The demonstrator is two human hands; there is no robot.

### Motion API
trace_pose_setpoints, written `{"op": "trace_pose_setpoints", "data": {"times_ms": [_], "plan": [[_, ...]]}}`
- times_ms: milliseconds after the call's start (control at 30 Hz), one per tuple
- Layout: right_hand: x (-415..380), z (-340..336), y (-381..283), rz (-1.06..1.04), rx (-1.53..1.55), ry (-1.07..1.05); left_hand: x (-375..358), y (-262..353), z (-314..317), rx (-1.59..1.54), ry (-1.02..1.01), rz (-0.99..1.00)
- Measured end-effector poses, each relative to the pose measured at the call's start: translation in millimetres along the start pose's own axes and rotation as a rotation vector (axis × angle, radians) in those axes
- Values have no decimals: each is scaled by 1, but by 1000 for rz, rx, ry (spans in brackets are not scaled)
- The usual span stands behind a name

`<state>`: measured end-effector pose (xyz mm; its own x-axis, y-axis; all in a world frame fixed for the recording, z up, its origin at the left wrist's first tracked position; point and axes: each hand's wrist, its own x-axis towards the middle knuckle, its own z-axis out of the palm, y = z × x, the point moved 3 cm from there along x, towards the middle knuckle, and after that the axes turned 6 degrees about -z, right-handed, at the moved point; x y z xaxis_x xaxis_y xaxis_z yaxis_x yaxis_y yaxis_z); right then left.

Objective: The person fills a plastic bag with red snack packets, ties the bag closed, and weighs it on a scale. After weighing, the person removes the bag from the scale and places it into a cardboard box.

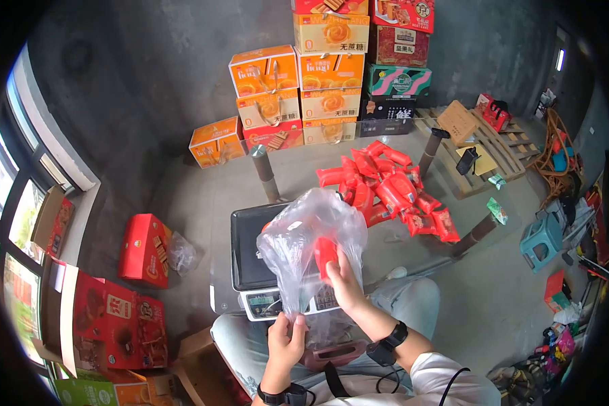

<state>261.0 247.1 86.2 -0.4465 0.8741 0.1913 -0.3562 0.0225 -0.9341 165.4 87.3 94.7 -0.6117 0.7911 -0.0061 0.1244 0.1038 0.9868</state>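
Note:
My left hand [287, 342] pinches the near edge of a clear plastic bag [284, 247], which spreads upward over the scale. My right hand [345, 281] grips a red snack packet [325, 257] at the bag's right side, and the bag's film overlaps it in this view. Under the bag sits a digital scale [254, 237] with a black tray and a white display panel, partly covered. To the right of the bag, a pile of red packets [392, 186] lies on the glass table [413, 260].
Stacked orange gift boxes [330, 71] stand beyond the table, with a wooden pallet [484, 166] to their right. A red box [145, 250] is on the floor at left beside a crumpled plastic bag [181, 253]. A blue stool [541, 243] stands at right.

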Motion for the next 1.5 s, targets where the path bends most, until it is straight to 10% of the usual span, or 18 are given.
{"op": "trace_pose_setpoints", "data": {"times_ms": [267,467,600,833,1067,1333,1500], "plan": [[-13,-18,9,-290,-640,-240,-4,4,7,-352,-61,1],[-27,-90,7,-183,-458,56,1,-8,-6,-472,19,38],[3,-165,-11,-326,-1076,99,5,-3,-7,-480,2,140],[71,-318,24,141,-1801,74,5,16,-11,-327,8,167],[64,-281,34,203,-1922,-79,7,62,-38,-298,119,357],[3,-204,30,-242,-1414,-57,13,73,-42,-76,131,418],[-35,-62,-89,-404,-340,-70,20,100,-42,21,116,444]]}}
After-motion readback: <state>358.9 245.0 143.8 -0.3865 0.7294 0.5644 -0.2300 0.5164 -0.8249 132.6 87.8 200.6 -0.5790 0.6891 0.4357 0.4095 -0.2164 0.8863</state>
